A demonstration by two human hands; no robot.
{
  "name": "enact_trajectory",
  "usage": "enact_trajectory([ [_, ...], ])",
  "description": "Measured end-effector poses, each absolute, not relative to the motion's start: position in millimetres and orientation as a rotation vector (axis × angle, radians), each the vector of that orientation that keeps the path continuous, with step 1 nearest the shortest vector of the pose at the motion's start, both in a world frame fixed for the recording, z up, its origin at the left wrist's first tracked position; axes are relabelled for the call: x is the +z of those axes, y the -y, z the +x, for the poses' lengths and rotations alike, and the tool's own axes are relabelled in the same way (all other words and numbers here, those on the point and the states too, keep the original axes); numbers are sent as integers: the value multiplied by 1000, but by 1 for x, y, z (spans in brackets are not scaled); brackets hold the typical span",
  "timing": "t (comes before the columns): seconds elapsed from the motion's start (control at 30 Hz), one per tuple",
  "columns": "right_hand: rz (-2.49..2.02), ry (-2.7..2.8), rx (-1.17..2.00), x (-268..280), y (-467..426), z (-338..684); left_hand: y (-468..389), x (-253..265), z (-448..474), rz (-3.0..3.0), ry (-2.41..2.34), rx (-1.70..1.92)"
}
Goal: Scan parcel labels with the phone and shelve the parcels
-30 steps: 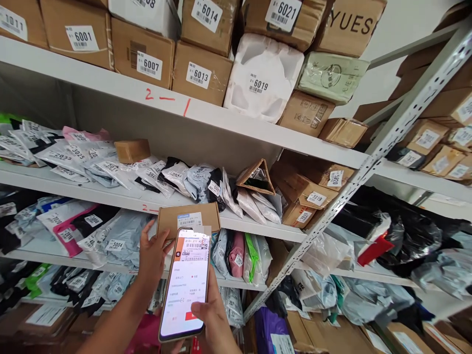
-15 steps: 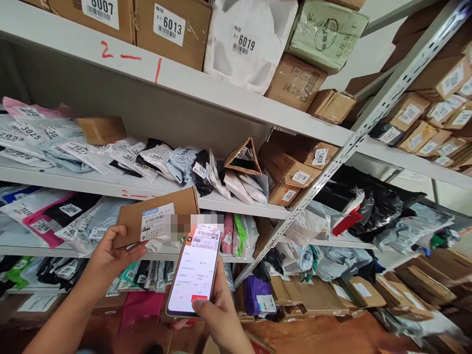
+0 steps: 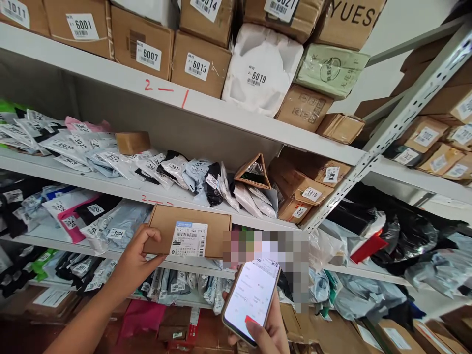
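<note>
A flat brown cardboard box with a white shipping label facing me is gripped at its left end by my left hand, thumb below and fingers curled over the edge. To its lower right, my right hand holds a smartphone with its lit screen toward me. The right thumb rests on or just over a red button low on the screen. A pixelated patch hides the phone's top and the area around it. Box and phone are apart, both in front of the shelves.
A white metal shelf marked in red carries numbered cartons and a white foam block. Bagged parcels crowd the shelf below, beside a triangular carton. A perforated upright slants at right; black bags lie beyond it.
The box has turned from tilted to nearly level and sits further right in view. The phone has also moved right and slightly down. The camera view has shifted, showing more upper cartons.
</note>
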State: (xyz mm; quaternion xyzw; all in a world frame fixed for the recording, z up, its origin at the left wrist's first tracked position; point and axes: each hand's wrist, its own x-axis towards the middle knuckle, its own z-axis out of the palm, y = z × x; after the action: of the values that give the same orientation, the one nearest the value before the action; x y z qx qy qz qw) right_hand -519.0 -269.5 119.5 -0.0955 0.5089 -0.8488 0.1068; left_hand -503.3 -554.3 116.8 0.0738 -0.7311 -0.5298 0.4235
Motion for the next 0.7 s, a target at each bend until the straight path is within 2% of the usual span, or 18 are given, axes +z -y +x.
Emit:
enact_trajectory([
  [0.2, -202, -1514, -2633, 122, 252, -516, 545, 118, -508, 125, 1907, -1287],
  [0.53, -104, -1526, -2684, 130, 225, -506, 520, 122, -518, 41, 1990, -1287],
  [0.7, -50, -1532, -2723, 122, 208, -503, 510, 122, -529, -21, 2076, -1144],
])
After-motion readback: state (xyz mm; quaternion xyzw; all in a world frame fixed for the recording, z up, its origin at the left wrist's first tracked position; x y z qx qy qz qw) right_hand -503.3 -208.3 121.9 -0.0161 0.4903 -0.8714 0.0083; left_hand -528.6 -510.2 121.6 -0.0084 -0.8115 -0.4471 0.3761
